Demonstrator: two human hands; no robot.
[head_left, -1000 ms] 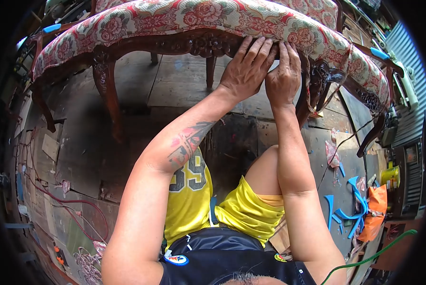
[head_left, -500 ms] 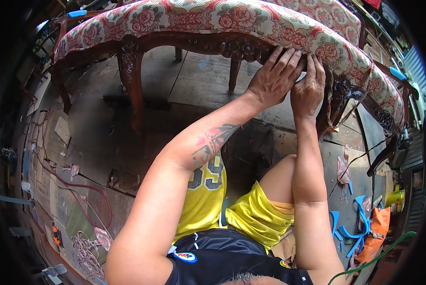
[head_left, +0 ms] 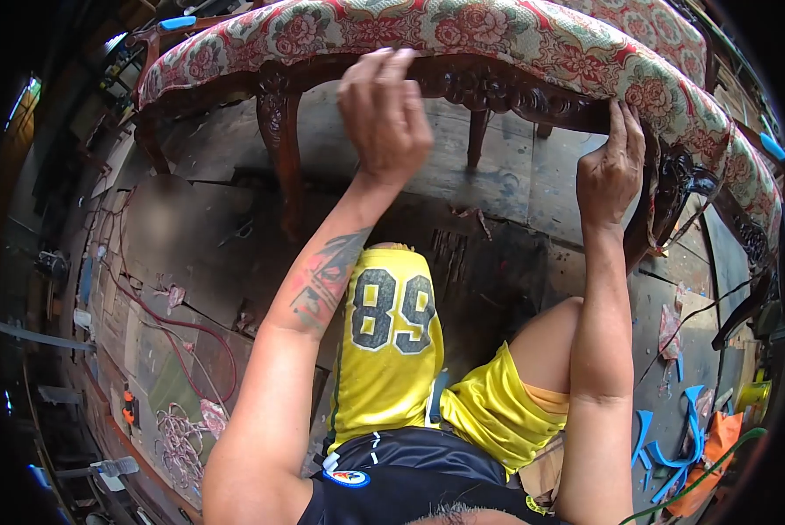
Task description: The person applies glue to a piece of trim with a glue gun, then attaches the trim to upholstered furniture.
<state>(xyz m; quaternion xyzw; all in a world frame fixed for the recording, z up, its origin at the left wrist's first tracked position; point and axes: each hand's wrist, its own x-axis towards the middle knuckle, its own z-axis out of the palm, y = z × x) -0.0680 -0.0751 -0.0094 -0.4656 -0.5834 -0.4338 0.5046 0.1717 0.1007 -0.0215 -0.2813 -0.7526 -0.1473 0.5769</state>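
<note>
Both arms reach up and forward, well apart. The left hand (head_left: 384, 114) is raised highest, its back to the camera and its wrist straight. Its fingers bend over at the knuckles and are slightly blurred, so the grip cannot be made out. The left forearm (head_left: 327, 276) bears a tattoo. The right arm (head_left: 602, 350) runs nearly straight up from the elbow — the right hand (head_left: 611, 171) is flat, fingers pointing upward.
</note>
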